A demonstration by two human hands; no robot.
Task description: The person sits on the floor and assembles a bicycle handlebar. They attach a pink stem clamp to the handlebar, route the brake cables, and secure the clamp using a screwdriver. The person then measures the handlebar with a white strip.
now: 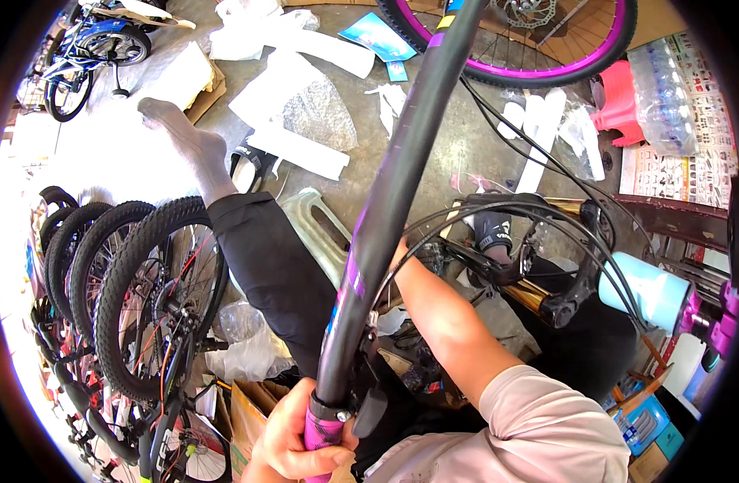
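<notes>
A thick black bicycle frame tube [393, 177] with purple marks slants across the middle, close to me. At its near end is a black clamp collar [331, 407] with a small black lever [371, 414]. My left hand [293, 439] is wrapped round the purple section [321, 431] just below that collar. My right forearm [446, 318] reaches up behind the tube, where the fingers of my right hand are hidden. Black cables [498, 205] loop from near the tube to the handlebar stem [558, 307] at the right. A pale blue cylinder [639, 291] sits beside purple parts there.
Several knobby-tyred bicycles [156, 298] stand at the left. A purple-rimmed wheel [538, 68] lies at the top. Plastic wrap [321, 105] and a blue leaflet [377, 36] litter the floor. Near the right edge are a pink plastic part [615, 105] and bagged bottles [663, 97]. My legs are outstretched.
</notes>
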